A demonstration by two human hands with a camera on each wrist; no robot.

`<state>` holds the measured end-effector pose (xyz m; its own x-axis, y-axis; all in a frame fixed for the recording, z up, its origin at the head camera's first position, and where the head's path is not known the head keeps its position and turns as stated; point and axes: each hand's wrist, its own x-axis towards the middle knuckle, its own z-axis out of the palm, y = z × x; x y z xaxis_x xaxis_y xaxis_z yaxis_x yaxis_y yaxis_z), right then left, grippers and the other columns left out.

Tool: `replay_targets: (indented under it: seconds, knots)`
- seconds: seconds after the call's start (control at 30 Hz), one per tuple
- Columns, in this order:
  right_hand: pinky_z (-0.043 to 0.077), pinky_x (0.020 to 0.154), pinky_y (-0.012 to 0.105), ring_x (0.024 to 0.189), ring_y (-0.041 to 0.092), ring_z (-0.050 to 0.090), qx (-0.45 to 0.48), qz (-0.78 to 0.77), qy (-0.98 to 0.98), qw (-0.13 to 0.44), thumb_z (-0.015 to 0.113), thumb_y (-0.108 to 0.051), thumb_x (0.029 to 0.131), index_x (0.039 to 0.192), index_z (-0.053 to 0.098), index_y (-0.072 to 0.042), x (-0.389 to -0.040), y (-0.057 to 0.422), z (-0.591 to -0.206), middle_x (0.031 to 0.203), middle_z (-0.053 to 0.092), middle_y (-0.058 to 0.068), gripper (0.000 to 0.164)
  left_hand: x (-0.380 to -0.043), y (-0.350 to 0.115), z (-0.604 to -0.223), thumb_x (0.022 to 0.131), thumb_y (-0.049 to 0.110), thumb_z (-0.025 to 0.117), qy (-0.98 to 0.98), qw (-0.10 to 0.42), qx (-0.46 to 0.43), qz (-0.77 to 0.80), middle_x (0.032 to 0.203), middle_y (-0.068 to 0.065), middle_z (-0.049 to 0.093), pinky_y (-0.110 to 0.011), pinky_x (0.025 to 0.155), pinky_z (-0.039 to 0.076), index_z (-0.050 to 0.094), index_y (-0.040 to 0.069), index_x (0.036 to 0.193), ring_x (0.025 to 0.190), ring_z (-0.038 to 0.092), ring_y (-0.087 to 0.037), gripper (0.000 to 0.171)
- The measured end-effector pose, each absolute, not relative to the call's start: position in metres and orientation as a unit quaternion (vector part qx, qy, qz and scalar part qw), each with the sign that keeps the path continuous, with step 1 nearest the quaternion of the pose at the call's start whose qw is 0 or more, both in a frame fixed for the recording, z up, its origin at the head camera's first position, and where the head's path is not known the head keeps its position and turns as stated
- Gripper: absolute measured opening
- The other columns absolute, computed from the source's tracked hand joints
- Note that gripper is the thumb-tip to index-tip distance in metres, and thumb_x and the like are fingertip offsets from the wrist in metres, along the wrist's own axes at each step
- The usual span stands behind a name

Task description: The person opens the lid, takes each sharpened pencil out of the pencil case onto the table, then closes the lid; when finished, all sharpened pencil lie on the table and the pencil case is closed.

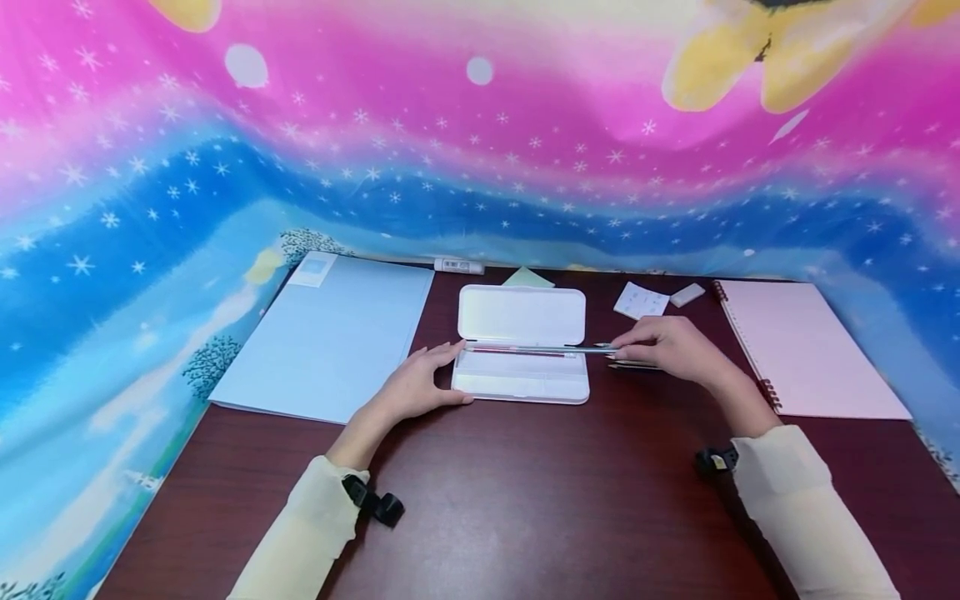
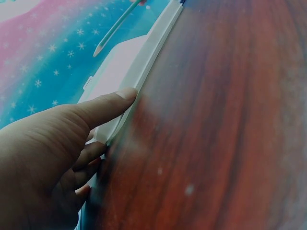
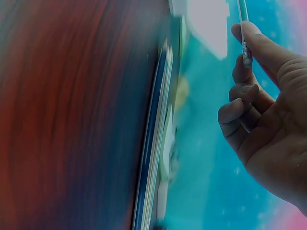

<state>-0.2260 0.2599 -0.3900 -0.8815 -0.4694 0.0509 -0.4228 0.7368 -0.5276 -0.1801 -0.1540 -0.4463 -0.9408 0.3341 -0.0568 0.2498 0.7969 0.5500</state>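
Observation:
An open white pencil case [image 1: 495,388] lies on the table with its lid raised at the back. My left hand [image 1: 412,383] grips its left end, thumb [image 2: 112,106] on the front edge and fingers around the far corner. My right hand [image 1: 678,346] pinches a green pencil [image 1: 547,350] near its eraser end, between thumb and fingers. The pencil is level above the case, its tip pointing left. A thin reddish strip [image 1: 517,354] runs along the back of the case. Several more pencils [image 1: 630,365] lie on the table beneath my right hand.
A light blue folder [image 1: 330,342] lies left and a pink spiral notebook [image 1: 817,350] right. At the back are a white tube [image 1: 459,266], green paper [image 1: 529,277], a small white sheet [image 1: 640,301] and an eraser [image 1: 687,294]. A patterned cloth [image 1: 480,167] hangs behind.

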Motion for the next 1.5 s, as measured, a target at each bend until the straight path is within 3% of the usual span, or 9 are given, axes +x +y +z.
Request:
replay_targets:
  seconds: [0.2,0.47,0.67,0.97,1.07,1.23,1.5]
  knots:
    - [0.051,0.073,0.024,0.084,0.005,0.059,-0.214,-0.257,0.942,0.02,0.073,-0.032,0.094,0.108,0.082,-0.025,-0.217,0.302,-0.388,0.095,0.072,-0.005,0.018,-0.181,-0.154,-0.447,0.082,0.049,0.081,0.945,0.076,0.159,0.276,0.161,-0.012,0.041,-0.05,0.127,0.025,0.036,0.019,0.159,0.152,0.035,-0.032,0.094]
    - [0.049,0.068,0.027,0.083,0.008,0.058,-0.145,-0.249,0.957,0.038,0.069,-0.034,0.097,0.111,0.081,-0.021,-0.207,0.352,-0.386,0.1,0.074,0.003,0.023,-0.18,-0.157,-0.449,0.082,0.049,0.081,0.946,0.075,0.158,0.273,0.161,-0.012,0.04,-0.05,0.127,0.024,0.036,0.019,0.159,0.152,0.034,-0.032,0.094]
    - [0.052,0.075,0.023,0.088,-0.003,0.056,-0.114,-0.26,0.956,0.068,0.072,-0.035,0.095,0.111,0.081,-0.019,-0.202,0.37,-0.402,0.107,0.073,0.007,0.025,-0.18,-0.157,-0.447,0.082,0.048,0.081,0.946,0.075,0.158,0.274,0.161,-0.012,0.04,-0.052,0.126,0.025,0.036,0.019,0.159,0.152,0.034,-0.033,0.093]
    - [0.052,0.079,0.025,0.101,0.022,0.064,-0.122,-0.231,0.962,0.081,0.077,-0.03,0.091,0.101,0.083,-0.022,-0.202,0.374,-0.418,0.106,0.074,0.006,0.014,-0.179,-0.156,-0.447,0.082,0.049,0.081,0.944,0.076,0.159,0.279,0.161,-0.012,0.04,-0.053,0.126,0.025,0.036,0.02,0.159,0.152,0.034,-0.034,0.094]
    - [0.049,0.076,0.028,0.092,0.019,0.062,-0.14,-0.204,0.966,0.08,0.077,-0.024,0.091,0.097,0.081,-0.022,-0.205,0.373,-0.42,0.101,0.074,0.003,0.008,-0.18,-0.156,-0.448,0.082,0.049,0.081,0.945,0.076,0.157,0.277,0.162,-0.011,0.04,-0.053,0.126,0.026,0.036,0.02,0.159,0.152,0.033,-0.033,0.094]
    - [0.041,0.066,0.028,0.071,0.011,0.05,-0.147,-0.184,0.969,0.077,0.077,-0.018,0.09,0.091,0.074,-0.019,-0.21,0.372,-0.421,0.078,0.066,-0.005,0.003,-0.181,-0.156,-0.448,0.082,0.05,0.081,0.946,0.072,0.163,0.272,0.161,-0.01,0.041,-0.049,0.127,0.024,0.036,0.019,0.159,0.152,0.035,-0.03,0.095]
    - [0.043,0.07,0.033,0.076,0.018,0.053,-0.121,-0.184,0.972,0.079,0.076,-0.016,0.089,0.09,0.071,-0.015,-0.218,0.371,-0.42,0.079,0.063,-0.001,0.006,-0.181,-0.154,-0.447,0.081,0.05,0.081,0.946,0.072,0.158,0.273,0.161,-0.011,0.041,-0.051,0.126,0.025,0.036,0.019,0.159,0.152,0.035,-0.031,0.095]
